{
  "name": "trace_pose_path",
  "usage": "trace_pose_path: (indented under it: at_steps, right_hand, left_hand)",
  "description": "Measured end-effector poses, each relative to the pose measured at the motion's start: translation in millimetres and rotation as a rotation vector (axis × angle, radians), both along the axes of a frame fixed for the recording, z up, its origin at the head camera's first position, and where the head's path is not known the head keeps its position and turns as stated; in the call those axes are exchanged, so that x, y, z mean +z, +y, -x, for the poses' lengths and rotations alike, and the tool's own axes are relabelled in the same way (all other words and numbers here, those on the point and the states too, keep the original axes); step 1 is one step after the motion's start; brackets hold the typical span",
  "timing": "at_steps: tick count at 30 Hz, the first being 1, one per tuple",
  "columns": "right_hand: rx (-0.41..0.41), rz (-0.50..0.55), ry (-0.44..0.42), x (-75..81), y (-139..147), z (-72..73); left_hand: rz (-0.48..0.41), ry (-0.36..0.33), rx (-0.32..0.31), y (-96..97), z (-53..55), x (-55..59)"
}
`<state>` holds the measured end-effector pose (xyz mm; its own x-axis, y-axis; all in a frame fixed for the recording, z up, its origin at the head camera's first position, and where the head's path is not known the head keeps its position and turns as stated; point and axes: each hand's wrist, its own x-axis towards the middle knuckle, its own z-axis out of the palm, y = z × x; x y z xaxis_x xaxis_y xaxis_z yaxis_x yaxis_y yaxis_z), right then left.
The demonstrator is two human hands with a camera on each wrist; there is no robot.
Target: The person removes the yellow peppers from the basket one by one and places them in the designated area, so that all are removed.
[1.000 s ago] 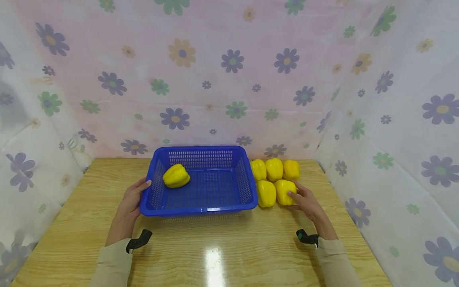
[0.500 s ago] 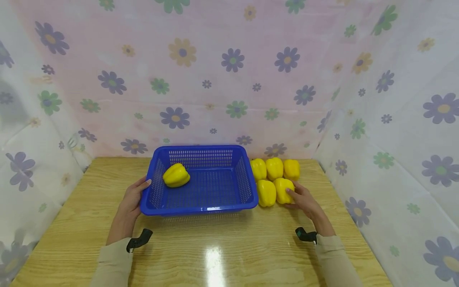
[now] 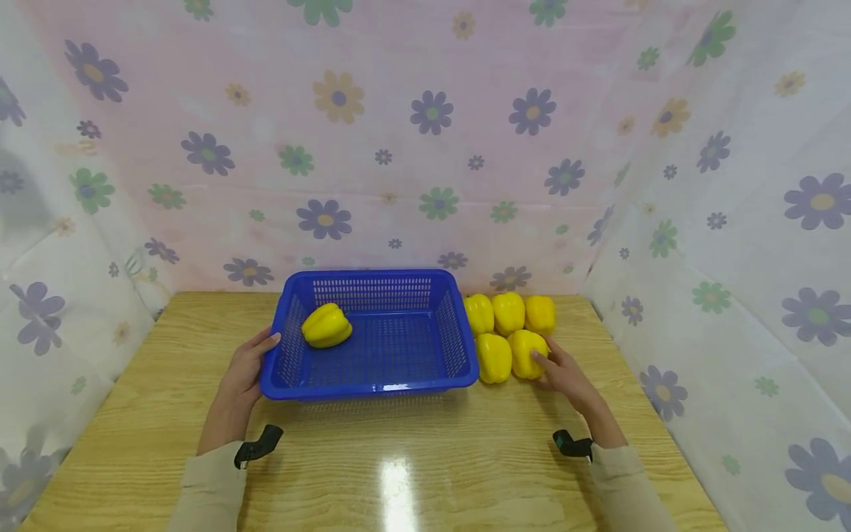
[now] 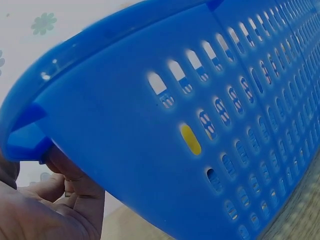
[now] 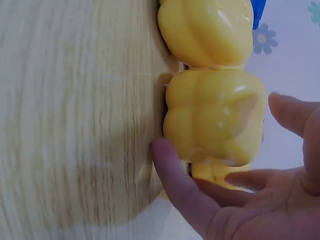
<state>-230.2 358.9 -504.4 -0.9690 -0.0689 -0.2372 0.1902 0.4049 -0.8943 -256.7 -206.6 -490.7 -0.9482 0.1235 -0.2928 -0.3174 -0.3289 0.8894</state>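
Note:
A blue plastic basket (image 3: 366,391) stands on the table with one yellow bell pepper (image 3: 326,326) lying in its left part. My left hand (image 3: 244,369) grips the basket's left rim, thumb on top and fingers curled underneath; the left wrist view shows that hand (image 4: 65,205) below the rim. At the right, my right hand (image 3: 568,380) is around the nearest right bell pepper (image 3: 525,353), fingers spread. Seen from the right wrist, a small gap separates the thumb (image 5: 287,107) from that pepper (image 5: 210,115); whether the other fingers touch it I cannot tell.
Several more yellow bell peppers stand close together beside the basket's right wall, among them a front-row pepper (image 3: 493,358) and a back-right pepper (image 3: 540,315). Flower-patterned curtains (image 3: 432,148) enclose the wooden table (image 3: 346,473) at the back and sides.
My right hand and the pepper by it shifted slightly left, then slightly back right. The left hand and basket have stayed put.

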Motion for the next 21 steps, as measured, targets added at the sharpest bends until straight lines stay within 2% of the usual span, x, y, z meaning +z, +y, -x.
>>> trace_pose_path:
  at_steps: [3, 5, 9, 12, 14, 17, 21]
  right_hand:
    - [-0.042, -0.067, 0.004, 1.7, -3.3, -5.0]
    - [-0.094, -0.118, 0.043, 2.0, -5.1, -8.5]
    - [-0.274, -0.124, 0.224, 2.1, -12.8, -13.0]
    - [-0.4, -0.062, 0.383, 3.7, -24.2, -15.8]
    - [-0.442, -0.013, 0.459, 6.5, -33.7, -18.4]
    - [-0.443, 0.044, 0.535, 11.9, -48.6, -22.5]
    - [-0.371, 0.074, 0.572, 18.9, -68.5, -25.0]
  left_hand:
    - [-0.006, 0.026, -0.002, -1.3, -0.3, -3.0]
    - [-0.001, 0.054, -0.008, -1.5, -0.8, -5.1]
    - [-0.017, 0.092, -0.006, -0.9, -1.5, -7.2]
    - [-0.02, 0.068, 0.009, -0.1, -1.2, -5.7]
    - [-0.002, 0.042, 0.005, 0.2, -0.9, -3.8]
    - [-0.007, 0.006, 0.009, 0.5, -0.7, -1.0]
    - [-0.005, -0.01, 0.009, 0.5, -0.3, 0.6]
